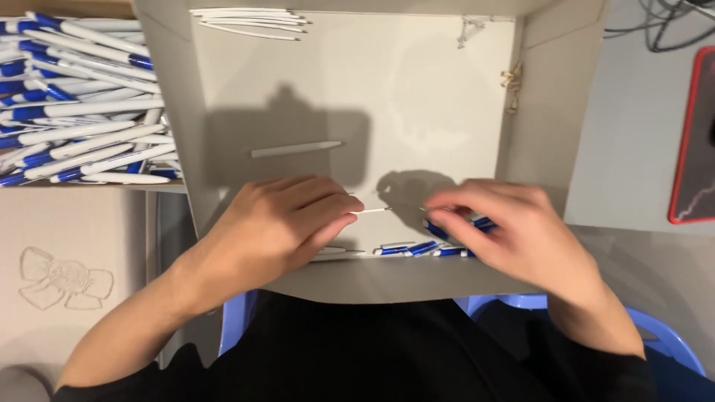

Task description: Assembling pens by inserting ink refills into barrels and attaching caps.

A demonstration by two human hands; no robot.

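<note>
Two bare hands meet low in the middle of the head view, over the floor of an open cardboard box [357, 89]. The left hand [279, 223] is curled loosely, its fingertips pinched on one end of a thin white pen refill [372, 211] that pokes out to the right. The right hand [514, 223] is closed over a few blue-and-white pen parts [477, 222], its fingertips just beside the refill's free tip; whether they touch it I cannot tell, since the motion blurs them.

Below the hands, along the near wall of the box at lower centre, lies a small row of loose blue pieces [424, 249], seemingly not yet put together. A single white pen barrel [296, 149] lies alone on the box floor at centre, well apart from the hands, and a handful of slim white refills [249, 21] rests at the upper left corner of the box.

In the upper left of the frame, outside the box, a tray holds a large heap of finished blue-and-white pens [82, 104]. Judging by that heap against the few pieces left in the box, the assembling looks far along, with this pen in hand and a small remainder to do.

At the right edge a red-edged dark device [696, 141] lies on the grey table, and the rim of a blue chair [670, 346] shows at lower right.
</note>
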